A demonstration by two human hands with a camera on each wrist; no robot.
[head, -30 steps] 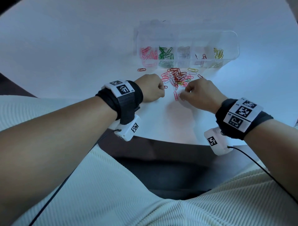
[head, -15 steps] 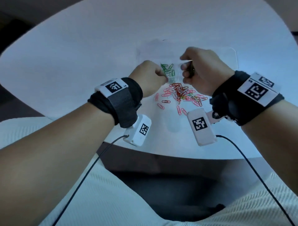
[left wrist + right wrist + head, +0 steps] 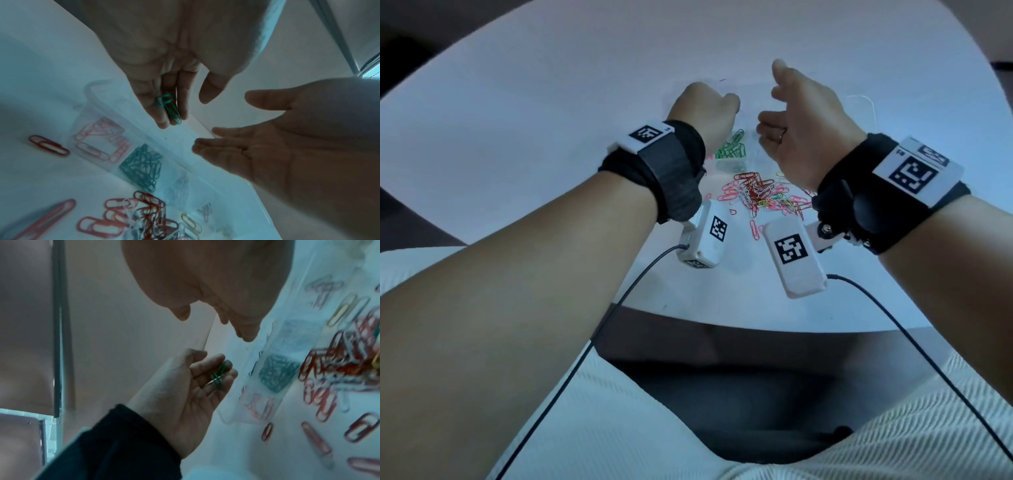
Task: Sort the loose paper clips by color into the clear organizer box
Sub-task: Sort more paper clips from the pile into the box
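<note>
My left hand (image 3: pixel 705 106) hovers over the left part of the clear organizer box (image 3: pixel 868 102). Its fingers are stretched out, the thumb stands apart, and a few green paper clips (image 3: pixel 169 107) lie on them, above the compartment of green clips (image 3: pixel 141 167). A pink-clip compartment (image 3: pixel 102 138) sits beside that one. My right hand (image 3: pixel 791 109) is raised beside the left, open, palm turned toward it and holding nothing. The pile of loose clips (image 3: pixel 760 195), mostly red and pink, lies on the white table in front of the box.
Single red clips (image 3: pixel 49 147) lie scattered on the round white table (image 3: pixel 551 102) near the box and pile. Other compartments hold pale and yellow clips, partly hidden by my hands. The table's near edge and my lap are just below my wrists.
Both hands rose from the loose pile to above the box. The right hand went from pinched to spread open; the left hand's fingers uncurled, showing green clips.
</note>
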